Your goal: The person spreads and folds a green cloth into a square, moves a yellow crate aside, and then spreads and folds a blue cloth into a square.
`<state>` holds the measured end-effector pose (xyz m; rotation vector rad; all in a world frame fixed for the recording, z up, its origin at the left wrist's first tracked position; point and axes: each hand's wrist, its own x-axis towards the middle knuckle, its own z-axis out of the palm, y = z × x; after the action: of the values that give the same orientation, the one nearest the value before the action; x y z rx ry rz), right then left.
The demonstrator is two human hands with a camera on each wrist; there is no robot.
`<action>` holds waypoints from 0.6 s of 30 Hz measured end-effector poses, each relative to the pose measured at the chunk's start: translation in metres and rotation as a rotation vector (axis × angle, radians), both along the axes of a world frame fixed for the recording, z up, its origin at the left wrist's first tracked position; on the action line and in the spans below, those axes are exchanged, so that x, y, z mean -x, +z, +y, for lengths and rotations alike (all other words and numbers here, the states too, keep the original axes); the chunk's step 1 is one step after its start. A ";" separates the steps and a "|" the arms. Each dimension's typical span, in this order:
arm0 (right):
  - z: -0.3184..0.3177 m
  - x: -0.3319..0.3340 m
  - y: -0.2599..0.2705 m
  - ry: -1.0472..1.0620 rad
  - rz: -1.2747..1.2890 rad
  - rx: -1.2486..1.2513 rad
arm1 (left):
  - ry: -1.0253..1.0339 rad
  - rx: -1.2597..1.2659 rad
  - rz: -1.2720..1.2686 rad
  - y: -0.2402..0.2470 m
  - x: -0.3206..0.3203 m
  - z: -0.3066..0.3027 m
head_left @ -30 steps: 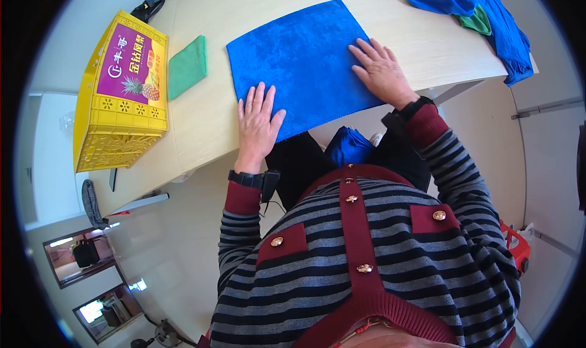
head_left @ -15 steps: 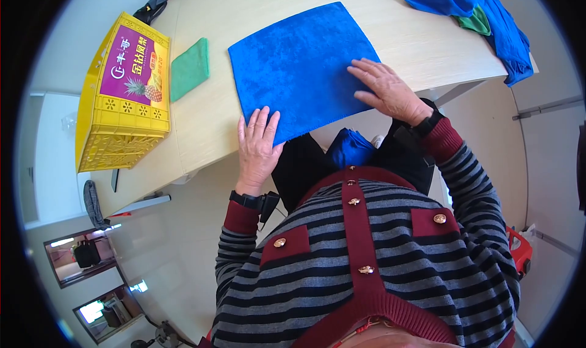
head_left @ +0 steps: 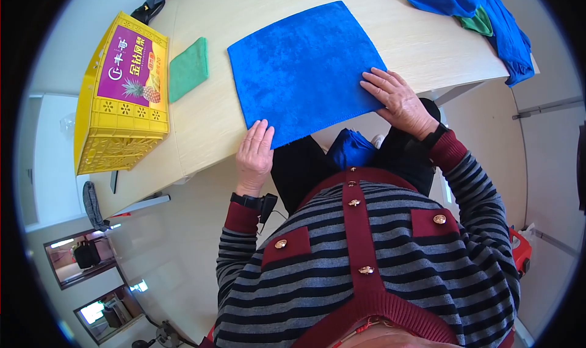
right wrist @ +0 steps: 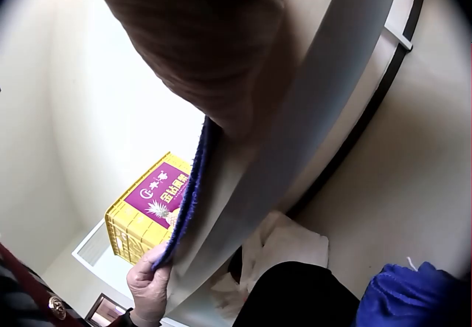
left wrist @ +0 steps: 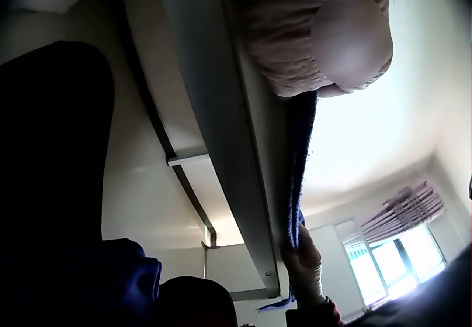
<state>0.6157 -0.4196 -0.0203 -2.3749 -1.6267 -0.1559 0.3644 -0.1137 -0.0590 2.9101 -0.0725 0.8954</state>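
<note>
- We have the blue cloth (head_left: pixel 305 67) spread flat and in one layer on the counter (head_left: pixel 207 119), its near side along the counter's front edge
- Our left hand (head_left: pixel 255 156) pinches the cloth at its near left corner, fingers on top and the thumb out of sight from above
- Our right hand (head_left: pixel 403 101) pinches it by the near right corner, and the left wrist view shows the cloth edge between thumb and fingers
- We judge it light and soft, with a napped face that should grip rather than slide, and nothing in it to break
- Being limp, it likely sags if held at one point, so we do best with both near corners, thumbs under and fingers over
- The folded green cloth (head_left: pixel 188 70) lies to our left, between the blue one and the yellow crate (head_left: pixel 122 128)
</note>
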 end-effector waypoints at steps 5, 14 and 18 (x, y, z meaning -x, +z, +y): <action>-0.008 -0.006 0.000 0.049 -0.028 -0.094 | 0.010 0.081 -0.024 0.010 0.002 0.004; 0.001 -0.014 0.066 0.118 0.299 -0.046 | -0.014 0.321 0.092 0.073 0.010 0.017; 0.033 -0.060 0.095 0.092 0.522 0.024 | 0.046 0.471 0.124 0.098 -0.016 0.049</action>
<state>0.6761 -0.3866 0.0744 -2.1061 -1.4738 0.4638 0.3809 -0.0647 0.0394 2.5234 0.1890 0.6299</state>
